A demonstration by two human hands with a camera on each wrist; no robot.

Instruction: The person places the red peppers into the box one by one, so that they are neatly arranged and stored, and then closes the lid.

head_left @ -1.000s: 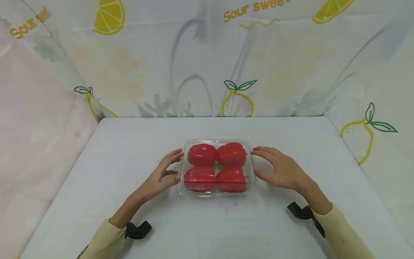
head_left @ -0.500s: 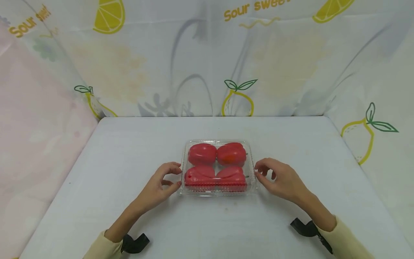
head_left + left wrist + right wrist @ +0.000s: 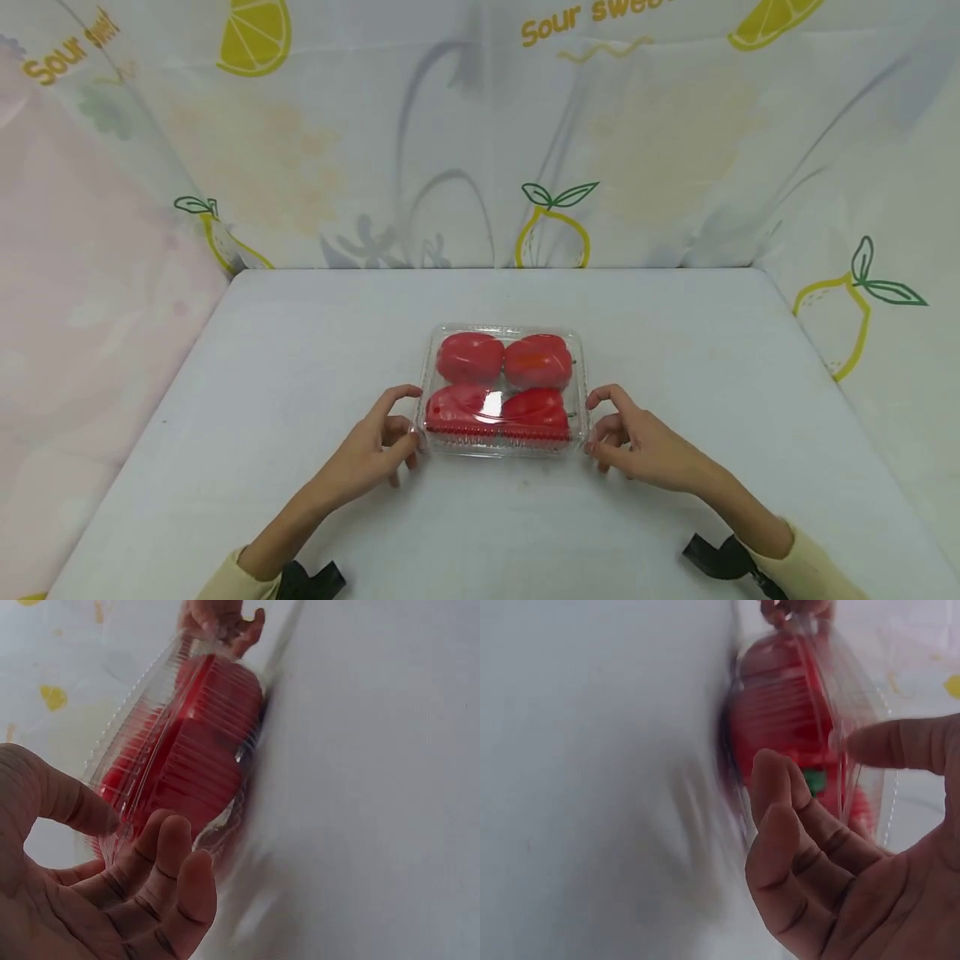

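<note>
A clear plastic clamshell container (image 3: 498, 453) lies at the middle of the table, its ridged lid over several red bell peppers (image 3: 470, 358). My left hand (image 3: 367, 454) pinches the rim at its near left corner. In the left wrist view, the thumb presses on the lid's edge and curled fingers (image 3: 174, 840) come up from beneath. At the near right corner, my right hand (image 3: 648, 442) holds the rim the same way. A bit of green stem (image 3: 814, 780) shows through the plastic in the right wrist view, where the container is blurred.
The container rests on a white-covered table (image 3: 495, 542). Behind it hangs a pale cloth backdrop (image 3: 360, 150) with lemon prints, which also runs along both sides. Black wrist mounts (image 3: 723, 557) stick out by the sleeves.
Both hands have slid toward me along the container's sides to its near corners, and their fingers have closed on the rim. The glare on the lid has shifted.
</note>
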